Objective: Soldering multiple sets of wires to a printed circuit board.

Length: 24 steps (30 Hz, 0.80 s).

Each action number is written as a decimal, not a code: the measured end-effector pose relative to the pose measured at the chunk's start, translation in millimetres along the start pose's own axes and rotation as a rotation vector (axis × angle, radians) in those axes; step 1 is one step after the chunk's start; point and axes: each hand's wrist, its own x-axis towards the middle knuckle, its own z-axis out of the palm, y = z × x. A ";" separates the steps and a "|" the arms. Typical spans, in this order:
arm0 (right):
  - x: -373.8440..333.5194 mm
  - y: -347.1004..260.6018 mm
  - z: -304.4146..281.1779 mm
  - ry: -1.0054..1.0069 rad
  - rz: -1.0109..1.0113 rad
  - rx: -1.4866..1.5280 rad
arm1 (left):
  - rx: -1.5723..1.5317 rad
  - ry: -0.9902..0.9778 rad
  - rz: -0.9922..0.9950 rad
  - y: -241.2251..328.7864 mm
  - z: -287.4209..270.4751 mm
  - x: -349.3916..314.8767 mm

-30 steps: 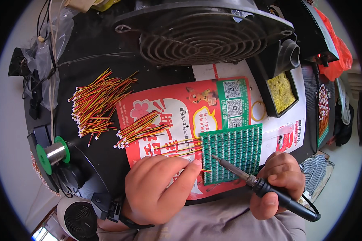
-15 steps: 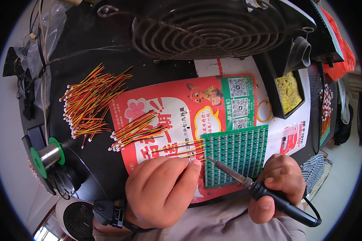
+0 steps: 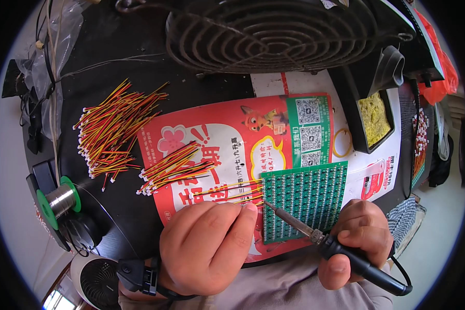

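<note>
A green circuit board lies on a red and white printed sheet, its surface covered with rows of small parts. Thin yellow and red wires run out from its left edge. At that edge my left hand is closed, thumb and finger pinching a thin wire that they mostly hide. My right hand grips a soldering iron by its black handle. The iron's tip points left and meets the board's left edge, close beside my left fingertips. Whether it touches a wire end is too small to tell.
Loose connector wires lie heaped at the left, a smaller bunch on the printed sheet. A solder spool stands at far left. Behind are a round fan grille and a black holder with yellow sponge.
The iron's tip has shifted slightly left, to the board's edge. My left hand keeps its pinch in nearly the same place. The whole view has moved a little.
</note>
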 end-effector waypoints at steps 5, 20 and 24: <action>1.3 0.3 -2.0 -0.017 0.002 -0.008 | -0.001 -0.001 -0.006 0.7 -0.4 1.8; 0.2 -0.9 0.3 0.033 0.017 0.021 | -0.016 -0.007 -0.007 0.6 -0.3 1.5; -1.0 -1.4 1.3 0.056 0.031 0.025 | -0.021 -0.008 -0.006 0.3 0.3 1.7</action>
